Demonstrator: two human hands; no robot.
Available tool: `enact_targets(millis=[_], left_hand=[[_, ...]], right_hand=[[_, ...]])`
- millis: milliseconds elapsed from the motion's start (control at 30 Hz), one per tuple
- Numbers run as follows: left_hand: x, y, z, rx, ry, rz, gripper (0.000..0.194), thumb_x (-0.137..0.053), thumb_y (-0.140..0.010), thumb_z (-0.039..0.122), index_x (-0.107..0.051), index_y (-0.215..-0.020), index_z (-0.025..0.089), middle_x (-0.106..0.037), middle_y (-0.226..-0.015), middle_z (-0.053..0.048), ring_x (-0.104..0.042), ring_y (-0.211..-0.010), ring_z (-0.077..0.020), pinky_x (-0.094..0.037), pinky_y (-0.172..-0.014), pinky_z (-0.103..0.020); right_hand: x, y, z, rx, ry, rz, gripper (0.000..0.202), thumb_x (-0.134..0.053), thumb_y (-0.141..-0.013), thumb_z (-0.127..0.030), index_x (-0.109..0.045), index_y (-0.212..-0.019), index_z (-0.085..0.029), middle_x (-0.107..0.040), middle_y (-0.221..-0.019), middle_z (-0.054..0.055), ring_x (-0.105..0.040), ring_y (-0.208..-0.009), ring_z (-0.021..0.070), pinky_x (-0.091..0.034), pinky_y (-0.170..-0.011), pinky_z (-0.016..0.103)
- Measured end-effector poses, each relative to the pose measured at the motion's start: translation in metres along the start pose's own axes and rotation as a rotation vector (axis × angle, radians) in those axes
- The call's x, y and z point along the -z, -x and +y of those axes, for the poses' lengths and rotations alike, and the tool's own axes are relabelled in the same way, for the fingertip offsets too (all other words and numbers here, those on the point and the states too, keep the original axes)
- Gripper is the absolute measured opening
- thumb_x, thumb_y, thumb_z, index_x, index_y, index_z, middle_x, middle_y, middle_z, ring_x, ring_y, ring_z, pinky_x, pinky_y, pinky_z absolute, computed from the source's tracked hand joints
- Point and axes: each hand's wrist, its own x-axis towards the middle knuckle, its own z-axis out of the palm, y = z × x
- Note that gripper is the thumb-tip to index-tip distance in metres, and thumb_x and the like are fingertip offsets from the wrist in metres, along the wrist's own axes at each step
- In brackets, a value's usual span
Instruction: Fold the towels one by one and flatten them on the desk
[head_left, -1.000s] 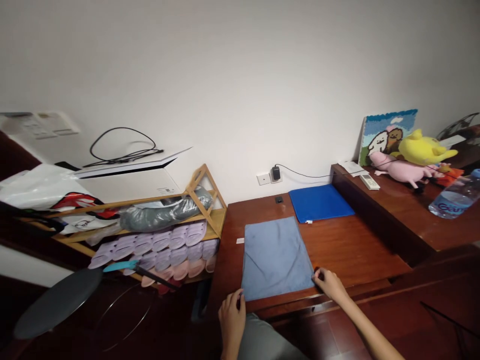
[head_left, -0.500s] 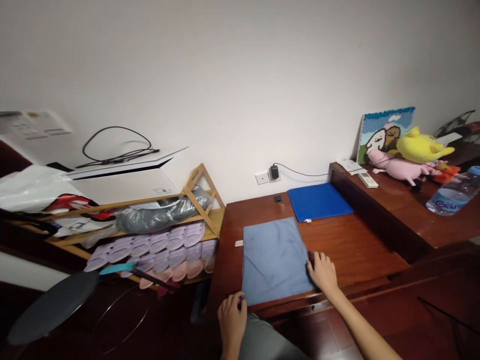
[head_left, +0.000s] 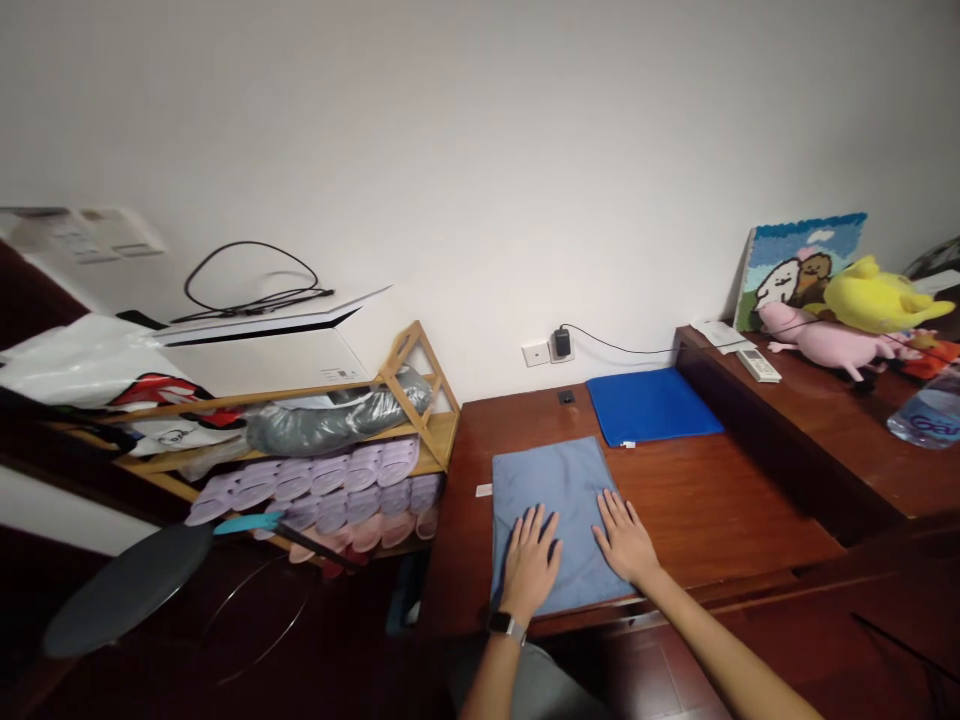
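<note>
A grey-blue square of cloth (head_left: 555, 470), perhaps a cushion cover, lies spread on the brown wooden desk (head_left: 697, 500), a white tag at its left edge. My left hand (head_left: 531, 565) rests flat on its lower left part, fingers stretched out; a watch is on that wrist. On the cloth's right side, my right hand (head_left: 625, 538) also lies flat with its fingers spread. Neither hand holds anything. Farther back on the desk, by the wall, is a bright blue flat square cloth (head_left: 652, 405) with a small white tag.
To the left stands a wooden rack (head_left: 442, 440) with lilac and pink slippers (head_left: 322, 480) and a white box (head_left: 277, 355) on top. A raised surface at right bears plush toys (head_left: 870, 295), a remote control (head_left: 758, 365) and a water bottle (head_left: 926, 415). A charger (head_left: 562, 343) sits in the wall socket.
My left hand has moved from the cloth's lower left corner up onto its surface and opened flat. My right hand has shifted from the right edge onto the cloth. The view has turned slightly left.
</note>
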Motion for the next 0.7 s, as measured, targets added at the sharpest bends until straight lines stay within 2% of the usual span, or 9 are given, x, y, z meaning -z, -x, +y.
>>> enact_targets(millis=[33,100,167,233,300,367,467,533,700], left_hand=[[-0.006,-0.001,-0.004,0.004,-0.009,-0.024,0.049,-0.048,-0.104,0.039,-0.054,-0.152,0.031,-0.052,-0.161,-0.007,-0.046,-0.149,-0.03,-0.041,-0.121,-0.054],[-0.015,0.006,-0.021,0.096,-0.039,-0.026,0.051,-0.047,-0.104,0.044,-0.052,-0.154,0.032,-0.048,-0.164,-0.008,-0.043,-0.151,-0.0316,-0.04,-0.121,-0.056],[-0.02,0.019,-0.044,0.248,-0.073,0.025,0.052,-0.043,-0.106,0.043,-0.052,-0.155,0.029,-0.048,-0.164,-0.01,-0.042,-0.152,-0.0329,-0.04,-0.121,-0.057],[-0.02,0.027,-0.057,0.354,-0.097,0.096,0.053,-0.038,-0.107,0.04,-0.049,-0.156,0.024,-0.05,-0.162,-0.013,-0.042,-0.152,-0.0331,-0.04,-0.121,-0.058],[-0.019,0.025,-0.054,0.335,-0.103,0.148,0.055,-0.035,-0.107,0.035,-0.046,-0.159,0.02,-0.049,-0.162,-0.015,-0.041,-0.153,-0.0314,-0.038,-0.123,-0.056],[-0.022,0.015,-0.037,0.215,-0.092,0.145,0.055,-0.034,-0.107,0.032,-0.042,-0.161,0.019,-0.046,-0.165,-0.014,-0.038,-0.155,-0.0291,-0.034,-0.126,-0.053],[-0.03,0.001,-0.014,0.121,-0.087,0.073,0.055,-0.038,-0.107,0.033,-0.043,-0.16,0.023,-0.042,-0.167,-0.012,-0.037,-0.156,-0.0293,-0.036,-0.125,-0.052],[-0.035,-0.001,-0.016,0.189,-0.116,0.03,0.054,-0.04,-0.107,0.037,-0.046,-0.159,0.024,-0.042,-0.167,-0.012,-0.038,-0.155,-0.031,-0.038,-0.124,-0.053],[-0.03,0.016,-0.054,0.421,-0.211,-0.01,0.057,-0.033,-0.108,0.038,-0.044,-0.16,0.015,-0.044,-0.165,-0.015,-0.039,-0.154,-0.0293,-0.037,-0.125,-0.048]], right_hand=[[0.003,0.0,0.004,-0.008,0.005,-0.007,0.067,-0.034,-0.104,-0.047,-0.039,-0.162,-0.014,-0.031,-0.17,0.011,-0.024,-0.16,0.0258,-0.018,-0.131,0.051],[0.006,-0.002,0.009,-0.032,0.02,-0.021,0.066,-0.036,-0.104,-0.048,-0.039,-0.162,-0.017,-0.032,-0.17,0.009,-0.025,-0.16,0.0267,-0.018,-0.13,0.053],[0.008,-0.004,0.007,-0.052,0.036,-0.023,0.066,-0.037,-0.103,-0.046,-0.041,-0.162,-0.016,-0.034,-0.169,0.01,-0.026,-0.159,0.0284,-0.018,-0.13,0.054],[0.006,-0.007,-0.006,-0.045,0.035,0.006,0.066,-0.036,-0.103,-0.044,-0.041,-0.161,-0.014,-0.034,-0.169,0.012,-0.027,-0.159,0.0286,-0.017,-0.131,0.052],[0.001,-0.012,-0.028,0.003,0.005,0.059,0.064,-0.032,-0.105,-0.043,-0.04,-0.162,-0.013,-0.033,-0.169,0.011,-0.025,-0.159,0.027,-0.017,-0.131,0.049],[-0.006,-0.018,-0.051,0.064,-0.025,0.078,0.063,-0.028,-0.107,-0.042,-0.037,-0.163,-0.015,-0.033,-0.17,0.009,-0.024,-0.16,0.0255,-0.017,-0.131,0.047],[-0.014,-0.028,-0.065,0.098,-0.007,0.005,0.062,-0.028,-0.107,-0.039,-0.038,-0.163,-0.014,-0.036,-0.168,0.009,-0.028,-0.159,0.0258,-0.02,-0.13,0.048],[-0.016,-0.035,-0.056,0.072,0.043,-0.043,0.063,-0.027,-0.107,-0.039,-0.037,-0.163,-0.013,-0.035,-0.168,0.01,-0.028,-0.158,0.0264,-0.02,-0.13,0.049],[-0.006,-0.047,-0.014,-0.064,0.165,-0.089,0.066,-0.023,-0.107,-0.042,-0.033,-0.164,-0.011,-0.028,-0.171,0.011,-0.025,-0.16,0.0242,-0.014,-0.131,0.047]])
